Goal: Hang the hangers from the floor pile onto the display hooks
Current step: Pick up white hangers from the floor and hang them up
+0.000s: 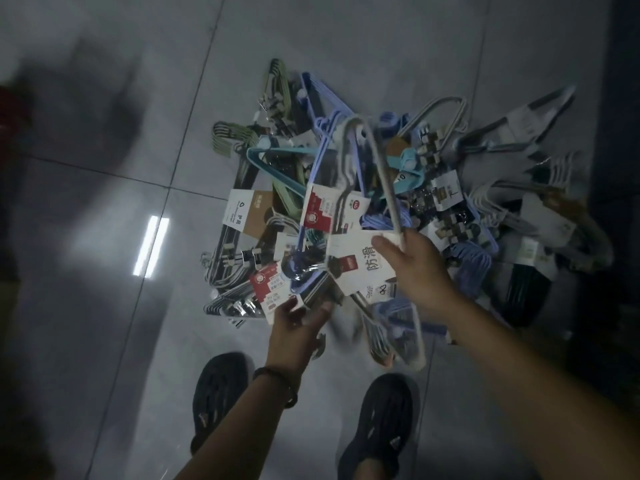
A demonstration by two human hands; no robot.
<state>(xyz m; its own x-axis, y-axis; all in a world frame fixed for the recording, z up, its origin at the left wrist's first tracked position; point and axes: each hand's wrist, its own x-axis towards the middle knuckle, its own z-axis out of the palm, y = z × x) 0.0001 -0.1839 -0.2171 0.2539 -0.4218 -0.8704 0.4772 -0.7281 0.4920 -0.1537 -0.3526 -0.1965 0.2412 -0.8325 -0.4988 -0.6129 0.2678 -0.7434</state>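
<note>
A tangled pile of hanger bundles lies on the grey tiled floor: blue, teal, green, grey and white ones, many with card labels. My right hand grips a pale grey hanger bundle by its lower bar, lifted above the pile, with a white card label hanging from it. My left hand reaches in at the pile's near edge, fingers spread, touching a red and white card label. Whether it grips anything is unclear. No display hooks are in sight.
My two dark shoes stand on the floor tiles just in front of the pile. A dark shelf base or fixture runs along the right edge. A ceiling light glares off the tiles at the left.
</note>
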